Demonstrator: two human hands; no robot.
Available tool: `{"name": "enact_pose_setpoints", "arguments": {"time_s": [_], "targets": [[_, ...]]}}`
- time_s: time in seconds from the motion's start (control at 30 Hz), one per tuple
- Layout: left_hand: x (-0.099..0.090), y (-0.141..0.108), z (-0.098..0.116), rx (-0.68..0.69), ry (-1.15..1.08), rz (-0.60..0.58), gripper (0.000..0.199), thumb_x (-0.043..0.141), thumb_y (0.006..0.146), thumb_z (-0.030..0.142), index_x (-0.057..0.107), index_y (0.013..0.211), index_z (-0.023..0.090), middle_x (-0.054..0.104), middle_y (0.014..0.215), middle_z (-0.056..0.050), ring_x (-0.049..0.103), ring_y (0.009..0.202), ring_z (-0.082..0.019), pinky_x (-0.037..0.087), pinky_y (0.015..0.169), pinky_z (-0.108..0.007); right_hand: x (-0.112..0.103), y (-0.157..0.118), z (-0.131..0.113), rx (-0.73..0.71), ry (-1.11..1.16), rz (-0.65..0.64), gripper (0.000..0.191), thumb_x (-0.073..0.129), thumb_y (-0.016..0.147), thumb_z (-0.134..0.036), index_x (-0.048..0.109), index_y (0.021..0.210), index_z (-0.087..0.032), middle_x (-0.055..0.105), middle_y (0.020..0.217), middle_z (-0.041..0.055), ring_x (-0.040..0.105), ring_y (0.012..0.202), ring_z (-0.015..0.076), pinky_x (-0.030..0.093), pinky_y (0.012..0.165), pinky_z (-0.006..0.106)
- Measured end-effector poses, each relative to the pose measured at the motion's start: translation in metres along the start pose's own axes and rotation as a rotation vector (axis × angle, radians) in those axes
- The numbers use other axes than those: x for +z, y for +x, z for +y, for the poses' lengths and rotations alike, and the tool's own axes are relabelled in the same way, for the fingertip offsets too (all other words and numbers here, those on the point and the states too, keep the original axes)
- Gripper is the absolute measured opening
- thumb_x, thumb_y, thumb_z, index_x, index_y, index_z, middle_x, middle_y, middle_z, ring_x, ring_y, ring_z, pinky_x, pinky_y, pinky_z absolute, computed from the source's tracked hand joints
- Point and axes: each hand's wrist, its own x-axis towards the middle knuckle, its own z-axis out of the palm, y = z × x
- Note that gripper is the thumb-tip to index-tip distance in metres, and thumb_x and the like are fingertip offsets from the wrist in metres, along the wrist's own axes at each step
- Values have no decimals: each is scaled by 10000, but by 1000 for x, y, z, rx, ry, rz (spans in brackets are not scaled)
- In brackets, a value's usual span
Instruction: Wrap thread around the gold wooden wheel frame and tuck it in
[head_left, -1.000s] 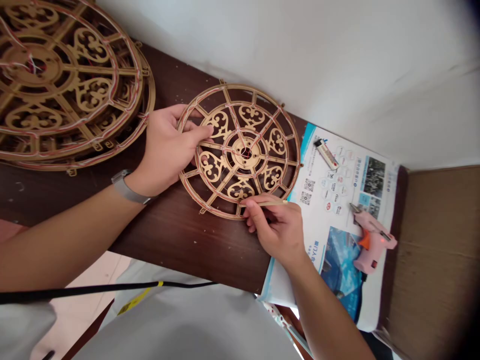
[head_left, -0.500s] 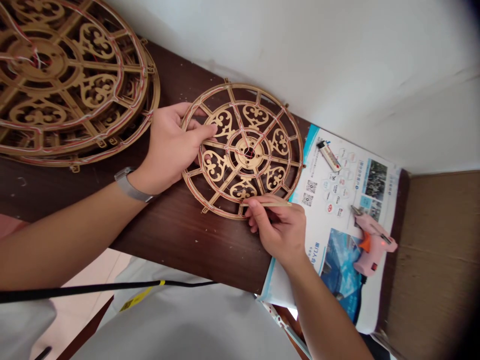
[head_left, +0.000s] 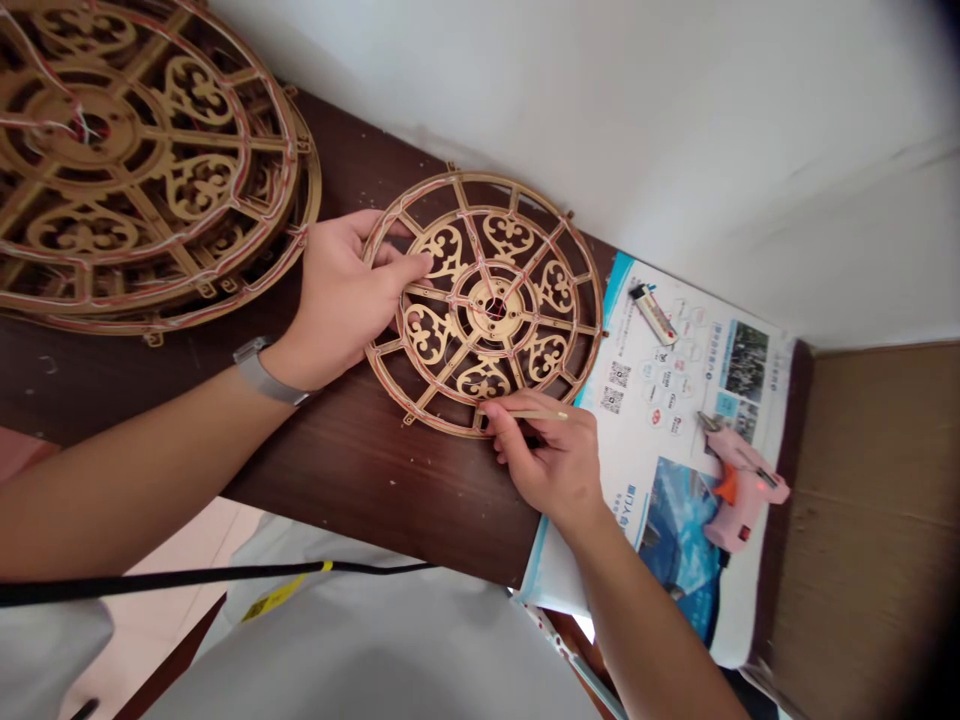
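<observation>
Where the dark wood tabletop (head_left: 352,470) runs slantwise below a white wall (head_left: 600,90), a stack of large laser-cut wooden wheels (head_left: 127,170) sits at the far left, its spokes and heart-shaped fretwork wound with fine red and white thread. Just beside the stack is the left hand (head_left: 337,305), with a grey metal watch band (head_left: 259,372) on its wrist. Below that arm, a black cord (head_left: 187,572) with a yellow tag (head_left: 274,598) crosses a pale shirt (head_left: 375,650). The left fingers (head_left: 382,255) are slightly apart and clamped on a smaller fretwork wheel (head_left: 476,310), some hooked over its upper rim and one laid across the fretwork. This wheel rests on the tabletop near the wall, between the two hands. The right hand (head_left: 551,465) is at its lower rim, thumb and forefinger pinched together on a thin wooden stick (head_left: 532,413), whose end reaches that rim. Farther right, a printed leaflet (head_left: 675,400) lies partly under the right hand and carries a lighter (head_left: 652,313) and a pink hot glue gun (head_left: 739,490). Brown cardboard (head_left: 870,520) fills the right edge.
</observation>
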Motion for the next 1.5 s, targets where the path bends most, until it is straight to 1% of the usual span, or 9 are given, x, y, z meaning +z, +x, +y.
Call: {"name": "enact_pose_setpoints", "arguments": {"time_s": [0.17,0.27,0.4,0.5,0.63,0.8,0.93,1.2,1.5], "targets": [[-4,1,-5,-3,16,-53,143,826,842,114,718,902,185,682,667,6,579,437,-128,451,375,-242,-2,3,-1,-16,-42,-60,281,637,1107,-198,718,838,-195,800,834,58,751,720,163,571,650,285],[-5,0,-6,-12,13,-50,144,834,823,151,722,890,213,684,657,17,579,422,-159,442,368,-291,-4,5,-2,-10,-44,-91,355,626,1109,-206,658,756,-201,801,847,58,728,690,149,563,646,275],[-3,-1,-5,-17,1,-34,149,842,760,175,731,847,223,693,642,16,577,434,-172,429,373,-311,-6,7,-3,20,-43,-127,378,613,1113,-234,620,737,-206,792,863,61,703,663,139,544,609,259],[-2,-2,-2,-21,-12,-13,158,836,708,177,718,802,224,681,610,25,569,438,-164,435,383,-299,-6,7,-4,46,-33,-146,346,602,1118,-254,612,774,-209,782,887,61,673,627,127,515,559,247],[-2,-2,0,-28,-15,-32,157,846,709,221,726,810,223,674,603,36,569,432,-159,443,385,-295,-6,5,-3,84,8,-163,291,583,1131,-276,634,853,-206,768,912,59,623,558,99,479,485,223],[-3,0,0,-41,-4,-29,160,847,725,188,725,823,220,669,607,33,554,445,-146,414,402,-286,-9,2,0,160,157,-158,313,512,1182,-357,697,998,-185,701,830,18,660,546,89,560,501,200],[-3,0,0,-32,10,-32,163,856,725,210,728,826,212,654,619,26,541,471,-147,395,424,-302,-11,-1,1,228,288,-136,315,536,1178,-385,721,1044,-168,701,874,27,684,591,87,588,535,198],[-2,-2,2,-61,-21,-37,191,843,715,226,720,859,211,649,616,28,559,460,-165,438,429,-337,-10,-4,1,203,196,-155,291,570,1162,-374,756,1057,-176,737,911,53,673,591,97,575,523,215],[-3,-2,2,-45,-5,-31,203,861,705,261,721,848,227,653,618,36,552,478,-160,433,450,-341,-10,-2,-2,119,100,-135,189,583,1138,-275,747,1082,-200,749,905,46,701,681,116,572,579,224]]}}
